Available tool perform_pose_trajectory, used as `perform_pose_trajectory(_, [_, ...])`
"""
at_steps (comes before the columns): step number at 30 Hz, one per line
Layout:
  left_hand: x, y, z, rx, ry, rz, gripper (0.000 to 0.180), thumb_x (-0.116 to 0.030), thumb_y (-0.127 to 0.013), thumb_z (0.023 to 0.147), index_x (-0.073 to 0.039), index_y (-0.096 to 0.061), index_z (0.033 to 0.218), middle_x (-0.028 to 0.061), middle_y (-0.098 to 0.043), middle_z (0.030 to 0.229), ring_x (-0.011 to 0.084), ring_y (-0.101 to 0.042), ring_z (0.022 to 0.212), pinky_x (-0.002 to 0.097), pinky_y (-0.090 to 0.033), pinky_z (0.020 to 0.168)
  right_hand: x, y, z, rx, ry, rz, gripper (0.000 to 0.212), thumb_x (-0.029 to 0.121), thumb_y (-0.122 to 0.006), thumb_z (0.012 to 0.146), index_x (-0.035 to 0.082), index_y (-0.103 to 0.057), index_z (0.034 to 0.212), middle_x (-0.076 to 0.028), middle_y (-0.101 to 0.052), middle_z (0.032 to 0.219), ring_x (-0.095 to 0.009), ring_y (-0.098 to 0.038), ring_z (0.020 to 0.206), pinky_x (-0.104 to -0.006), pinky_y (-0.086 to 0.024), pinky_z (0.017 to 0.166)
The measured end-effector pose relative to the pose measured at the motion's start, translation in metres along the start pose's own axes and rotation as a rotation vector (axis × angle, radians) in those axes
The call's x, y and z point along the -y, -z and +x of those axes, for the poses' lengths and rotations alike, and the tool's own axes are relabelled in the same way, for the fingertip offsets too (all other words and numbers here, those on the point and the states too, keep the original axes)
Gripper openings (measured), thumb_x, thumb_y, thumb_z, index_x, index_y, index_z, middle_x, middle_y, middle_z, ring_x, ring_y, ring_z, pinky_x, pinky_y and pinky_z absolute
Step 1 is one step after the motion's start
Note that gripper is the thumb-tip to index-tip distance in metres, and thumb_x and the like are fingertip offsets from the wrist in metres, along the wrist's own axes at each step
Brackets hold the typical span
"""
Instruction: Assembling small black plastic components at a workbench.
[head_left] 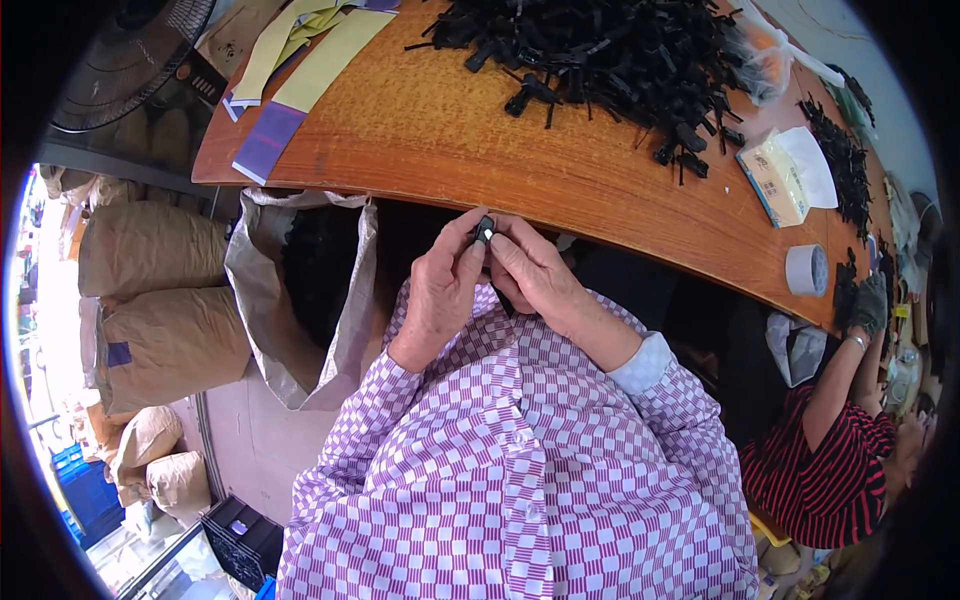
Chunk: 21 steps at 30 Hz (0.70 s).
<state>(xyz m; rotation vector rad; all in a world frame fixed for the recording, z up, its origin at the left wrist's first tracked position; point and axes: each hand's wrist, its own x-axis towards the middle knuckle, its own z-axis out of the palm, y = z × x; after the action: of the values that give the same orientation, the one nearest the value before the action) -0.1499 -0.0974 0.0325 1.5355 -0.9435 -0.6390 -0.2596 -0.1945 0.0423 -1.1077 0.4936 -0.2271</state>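
Just off the table's near edge, my two hands meet around a small black plastic part (485, 229). My left hand (436, 290) pinches it from the left with thumb and fingers. From the other side, my right hand (548, 284) grips it too, its thumb lying along the part. A small white spot shows on the part; the fingers hide the rest, so its exact kind is unclear. Beyond the hands, a large heap of similar black plastic parts (600, 60) covers the back of the wooden table (420, 130).
Yellow and purple strips (318, 75) lie at the table's left. At the right are a tissue pack (775, 185) and a tape roll (806, 270). A white woven sack (262, 290) with black contents hangs open below the edge. A co-worker's gloved hand (868, 303) is far right.
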Motion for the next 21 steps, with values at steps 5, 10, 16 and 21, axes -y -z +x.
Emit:
perform_pose_trajectory(5, [0.004,-0.001,-0.001,-0.037,-0.029,0.013,0.031,-0.003,-0.050,0.094,-0.002,-0.051,0.125,0.0086,-0.065,0.088,0.0086,-0.059,0.073,0.0230,-0.050,0.063,0.000,-0.003,0.003,-0.025,-0.066,0.021,0.030,0.022,-0.038,0.102,0.006,-0.044,0.125,0.005,-0.039,0.061,-0.003,-0.030,0.046,-0.0185,-0.020,0.039])
perform_pose_trajectory(10, [0.004,0.000,-0.001,-0.085,-0.043,0.063,0.032,0.001,-0.052,0.091,-0.002,-0.054,0.123,0.0107,-0.065,0.089,0.0109,-0.060,0.074,0.0240,-0.050,0.064,-0.001,-0.008,0.007,-0.058,-0.097,0.002,0.028,0.020,-0.037,0.102,0.008,-0.044,0.125,0.006,-0.038,0.059,-0.003,-0.028,0.044,-0.0190,-0.019,0.038])
perform_pose_trajectory(16, [0.009,0.002,0.001,-0.137,-0.127,0.137,0.033,0.005,-0.053,0.088,-0.001,-0.055,0.120,0.0177,-0.064,0.092,0.0188,-0.066,0.079,0.0277,-0.051,0.067,0.004,-0.014,0.015,-0.057,-0.162,-0.001,0.025,0.018,-0.037,0.102,0.013,-0.046,0.125,0.006,-0.036,0.056,-0.003,-0.026,0.042,-0.0194,-0.019,0.037])
perform_pose_trajectory(21, [0.006,0.013,0.000,-0.127,0.004,0.063,0.032,0.006,-0.051,0.088,-0.001,-0.055,0.118,0.0141,-0.065,0.094,0.0151,-0.065,0.078,0.0262,-0.052,0.067,0.008,-0.013,0.028,0.008,-0.131,-0.121,0.022,0.017,-0.043,0.100,0.010,-0.050,0.120,0.006,-0.040,0.058,-0.002,-0.032,0.044,-0.0190,-0.023,0.039])
